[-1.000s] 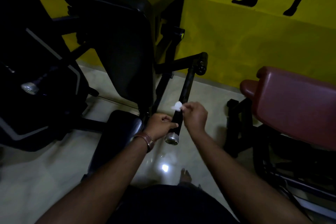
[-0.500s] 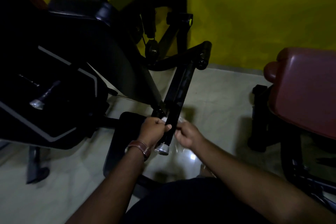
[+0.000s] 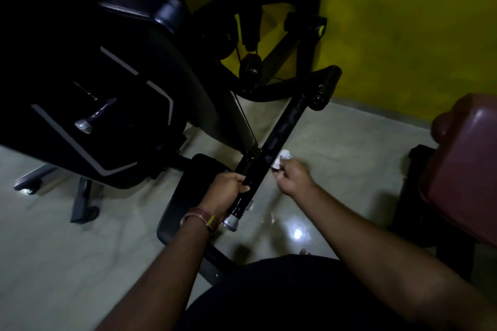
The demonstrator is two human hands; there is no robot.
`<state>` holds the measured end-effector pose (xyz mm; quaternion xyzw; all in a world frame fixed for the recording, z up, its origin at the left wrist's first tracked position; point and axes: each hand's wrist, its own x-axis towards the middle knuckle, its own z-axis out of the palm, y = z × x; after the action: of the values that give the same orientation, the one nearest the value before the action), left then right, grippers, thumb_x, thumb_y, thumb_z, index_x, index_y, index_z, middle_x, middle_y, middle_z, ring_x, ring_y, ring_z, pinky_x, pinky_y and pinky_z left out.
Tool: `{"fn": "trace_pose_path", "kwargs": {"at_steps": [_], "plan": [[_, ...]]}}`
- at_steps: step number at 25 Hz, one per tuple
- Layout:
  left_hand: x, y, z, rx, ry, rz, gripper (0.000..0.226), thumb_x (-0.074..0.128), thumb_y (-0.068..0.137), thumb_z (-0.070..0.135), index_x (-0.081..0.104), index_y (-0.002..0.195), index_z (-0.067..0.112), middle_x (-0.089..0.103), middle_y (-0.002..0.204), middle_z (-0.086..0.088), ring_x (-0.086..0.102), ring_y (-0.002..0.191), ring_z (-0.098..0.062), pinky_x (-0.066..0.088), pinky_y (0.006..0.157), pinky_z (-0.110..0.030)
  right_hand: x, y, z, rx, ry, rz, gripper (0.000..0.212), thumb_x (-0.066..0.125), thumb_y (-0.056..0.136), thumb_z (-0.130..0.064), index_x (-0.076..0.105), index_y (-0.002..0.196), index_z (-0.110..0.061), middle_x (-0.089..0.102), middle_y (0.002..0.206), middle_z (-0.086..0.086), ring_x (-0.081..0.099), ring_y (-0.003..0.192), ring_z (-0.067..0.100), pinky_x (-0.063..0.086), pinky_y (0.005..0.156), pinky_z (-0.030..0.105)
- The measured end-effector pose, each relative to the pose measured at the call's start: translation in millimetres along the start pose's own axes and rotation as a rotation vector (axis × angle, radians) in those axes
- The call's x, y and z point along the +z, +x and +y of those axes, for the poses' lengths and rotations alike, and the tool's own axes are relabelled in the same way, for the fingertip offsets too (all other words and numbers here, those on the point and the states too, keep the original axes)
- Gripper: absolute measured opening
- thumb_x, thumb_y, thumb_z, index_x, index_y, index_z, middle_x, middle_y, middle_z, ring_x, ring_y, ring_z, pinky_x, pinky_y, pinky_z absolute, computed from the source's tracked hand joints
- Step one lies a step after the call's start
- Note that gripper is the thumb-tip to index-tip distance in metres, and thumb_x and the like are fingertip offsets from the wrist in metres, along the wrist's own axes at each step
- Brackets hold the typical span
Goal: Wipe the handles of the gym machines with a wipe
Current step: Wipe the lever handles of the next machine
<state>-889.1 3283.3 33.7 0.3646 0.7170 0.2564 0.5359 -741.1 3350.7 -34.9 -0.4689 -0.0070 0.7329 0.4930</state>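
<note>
Two hands (image 3: 228,188) (image 3: 293,179), one wipe (image 3: 281,160), two handles (image 3: 271,148) (image 3: 94,115).

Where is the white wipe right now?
In the head view, the crumpled white wipe sits right of centre, pinched in the right hand against the right side of the long black handle bar.

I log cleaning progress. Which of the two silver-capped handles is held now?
The near handle, which the left hand grips; the one left of it is untouched.

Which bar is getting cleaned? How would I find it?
Find the black padded seat low in the middle. Just right of it a long black bar slants up toward the yellow wall. Only this one has a left hand gripping it and a white wipe against it.
</note>
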Motion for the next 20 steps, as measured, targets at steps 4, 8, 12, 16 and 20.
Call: {"fn": "trace_pose_path", "kwargs": {"at_steps": [4,8,12,16,20], "plan": [[5.7,2.0,3.9,0.029,0.039,0.005,0.029,0.058,0.094,0.013,0.069,0.066,0.012,0.066,0.066,-0.007,0.061,0.062,-0.020,0.048,0.063,-0.026,-11.4,-38.3,9.9,-0.708,-0.778,0.066,0.018,0.059,0.082,0.007,0.064,0.073,-0.008,0.058,0.069,0.002,0.056,0.061,0.010,0.044,0.057,0.017],[13.9,5.4,13.2,0.058,0.228,0.048,0.029,0.052,0.096,0.012,0.071,0.079,-0.002,0.070,0.083,-0.022,0.068,0.077,-0.028,0.051,0.070,-0.032,-15.8,-26.5,4.4,-1.149,-1.307,-0.224,0.014,0.061,0.082,-0.006,0.073,0.090,-0.009,0.057,0.088,0.006,0.057,0.075,0.016,0.045,0.068,0.022],[15.8,7.4,7.2,0.040,0.224,0.115,0.027,0.052,0.097,0.019,0.071,0.080,0.009,0.071,0.084,-0.013,0.063,0.059,-0.006,0.047,0.056,-0.017,-2.0,-18.3,-23.7,-1.105,-1.441,-0.065,0.014,0.060,0.087,-0.013,0.073,0.091,-0.012,0.055,0.090,0.005,0.054,0.074,0.015,0.038,0.065,0.020],[15.0,6.7,4.2,0.082,0.313,0.098,0.031,0.047,0.099,0.023,0.068,0.111,0.002,0.067,0.112,-0.017,0.063,0.102,-0.031,0.042,0.073,-0.022,0.1,-24.0,-19.1,-1.233,-1.662,-0.564,0.027,0.049,0.089,-0.027,0.072,0.091,-0.012,0.054,0.087,0.006,0.052,0.074,0.016,0.038,0.062,0.023],[14.9,0.8,1.8,0.142,0.366,0.142,0.033,0.047,0.098,0.031,0.065,0.081,0.009,0.067,0.095,-0.017,0.061,0.092,-0.030,0.042,0.076,-0.028,9.1,3.6,-54.6,-1.101,-1.729,-0.046,0.020,0.055,0.089,-0.022,0.073,0.097,-0.018,0.057,0.095,0.007,0.059,0.084,0.023,0.041,0.069,0.026]]}}
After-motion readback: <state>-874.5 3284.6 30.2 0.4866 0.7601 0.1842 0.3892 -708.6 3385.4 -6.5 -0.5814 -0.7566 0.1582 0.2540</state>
